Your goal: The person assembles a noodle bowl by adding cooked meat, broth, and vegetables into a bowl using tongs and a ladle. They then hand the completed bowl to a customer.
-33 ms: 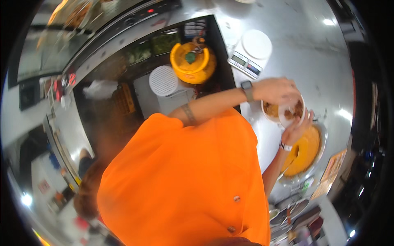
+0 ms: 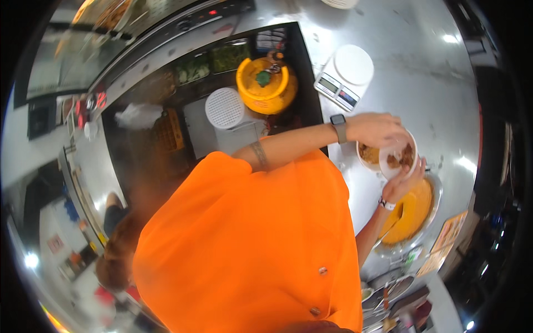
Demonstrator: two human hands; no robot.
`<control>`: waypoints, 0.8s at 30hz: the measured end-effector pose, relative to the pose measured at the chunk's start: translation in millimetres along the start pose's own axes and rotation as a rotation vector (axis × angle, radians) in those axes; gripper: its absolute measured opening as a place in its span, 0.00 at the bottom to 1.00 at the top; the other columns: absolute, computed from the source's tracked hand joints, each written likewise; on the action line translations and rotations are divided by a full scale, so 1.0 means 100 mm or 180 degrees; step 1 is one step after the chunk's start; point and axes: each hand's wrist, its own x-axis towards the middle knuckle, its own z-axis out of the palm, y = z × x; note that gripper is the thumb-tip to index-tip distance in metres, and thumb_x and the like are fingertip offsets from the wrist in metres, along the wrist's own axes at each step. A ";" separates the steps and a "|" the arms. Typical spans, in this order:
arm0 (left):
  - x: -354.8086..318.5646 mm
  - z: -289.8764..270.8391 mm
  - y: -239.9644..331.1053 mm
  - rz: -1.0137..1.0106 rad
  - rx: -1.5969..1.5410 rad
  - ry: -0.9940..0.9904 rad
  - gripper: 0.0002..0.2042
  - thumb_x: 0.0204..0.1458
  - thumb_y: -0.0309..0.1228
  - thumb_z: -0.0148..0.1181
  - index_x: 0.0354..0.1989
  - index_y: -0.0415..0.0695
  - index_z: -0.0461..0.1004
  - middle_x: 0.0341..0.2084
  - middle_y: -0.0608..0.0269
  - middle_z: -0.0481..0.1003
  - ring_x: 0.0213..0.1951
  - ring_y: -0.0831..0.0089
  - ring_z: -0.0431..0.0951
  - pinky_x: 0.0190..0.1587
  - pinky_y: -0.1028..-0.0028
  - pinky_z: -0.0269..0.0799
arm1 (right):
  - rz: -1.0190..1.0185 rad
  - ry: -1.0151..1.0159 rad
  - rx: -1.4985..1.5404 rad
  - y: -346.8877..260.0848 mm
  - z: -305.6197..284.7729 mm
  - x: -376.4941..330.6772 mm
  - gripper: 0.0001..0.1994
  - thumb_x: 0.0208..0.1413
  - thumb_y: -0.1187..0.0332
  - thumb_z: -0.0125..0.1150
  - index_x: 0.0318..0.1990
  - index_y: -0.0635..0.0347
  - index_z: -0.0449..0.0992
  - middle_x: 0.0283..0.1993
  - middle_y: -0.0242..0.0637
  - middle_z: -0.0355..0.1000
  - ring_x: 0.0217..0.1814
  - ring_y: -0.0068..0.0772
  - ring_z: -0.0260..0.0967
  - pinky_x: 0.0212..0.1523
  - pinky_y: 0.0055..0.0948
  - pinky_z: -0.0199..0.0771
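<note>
Two white bowls are close together over the steel counter in front of me. One tilted white bowl [image 2: 397, 161] has brown food pieces inside; my right hand [image 2: 403, 183], with a white wristband, grips its lower rim. My left hand [image 2: 376, 129], wearing a smartwatch, reaches to the upper rim of that bowl. Its fingers are bunched and bent down, and their tips are partly hidden. Beneath and left of the tilted bowl, another white bowl [image 2: 367, 154] holds yellowish-brown food, partly covered from view.
A white kitchen scale [image 2: 345, 77] stands beyond my left hand. Near my right forearm lies a large metal basin [image 2: 437, 206] of orange sauce with a utensil in it. To the left are a yellow pot [image 2: 265, 103] and a white perforated lid [image 2: 224, 107]. Another person [image 2: 117, 258] is at lower left.
The tilted bowl has turned so more of its inside shows. My left hand has shifted slightly at its rim. The whole view has moved a little.
</note>
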 end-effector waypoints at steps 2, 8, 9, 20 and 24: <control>-0.14 -0.01 -0.09 -0.0393 -0.0369 -0.0085 0.18 0.57 0.30 0.56 0.57 0.45 0.75 0.44 0.48 0.77 0.47 0.54 0.78 0.53 0.63 0.74 | 0.0300 0.0163 0.0220 0.09 0.04 -0.01 0.32 0.72 0.46 0.40 0.65 0.70 0.66 0.71 0.59 0.57 0.72 0.57 0.57 0.68 0.49 0.61; -1.35 -0.56 -0.67 -0.1700 -0.0532 0.0510 0.13 0.59 0.29 0.56 0.51 0.42 0.78 0.36 0.55 0.82 0.39 0.68 0.82 0.45 0.69 0.76 | 0.1800 0.0498 0.0767 0.46 0.20 -0.11 0.34 0.69 0.47 0.48 0.64 0.75 0.65 0.65 0.63 0.63 0.65 0.57 0.64 0.67 0.47 0.62; -1.61 -0.67 -0.71 -0.1846 -0.0550 0.0802 0.12 0.59 0.28 0.55 0.50 0.41 0.78 0.34 0.59 0.82 0.37 0.71 0.82 0.45 0.71 0.76 | 0.2020 0.0550 0.0799 0.50 0.22 -0.12 0.33 0.69 0.48 0.48 0.64 0.75 0.66 0.66 0.64 0.64 0.65 0.56 0.65 0.66 0.46 0.63; -2.15 -1.01 0.00 -0.2280 -0.2309 0.1287 0.17 0.66 0.42 0.55 0.52 0.42 0.75 0.45 0.60 0.79 0.44 0.75 0.80 0.47 0.75 0.78 | 0.3119 -0.0450 0.4152 -0.02 0.40 0.20 0.29 0.68 0.57 0.54 0.67 0.72 0.62 0.67 0.50 0.66 0.68 0.48 0.65 0.68 0.47 0.66; -1.87 -0.66 0.42 -0.1867 -0.2651 0.1283 0.20 0.66 0.47 0.53 0.51 0.41 0.71 0.46 0.64 0.75 0.49 0.74 0.78 0.51 0.71 0.78 | 0.2832 -0.1810 0.4025 -0.66 0.74 0.27 0.29 0.68 0.57 0.54 0.66 0.73 0.63 0.65 0.51 0.67 0.65 0.46 0.68 0.64 0.43 0.70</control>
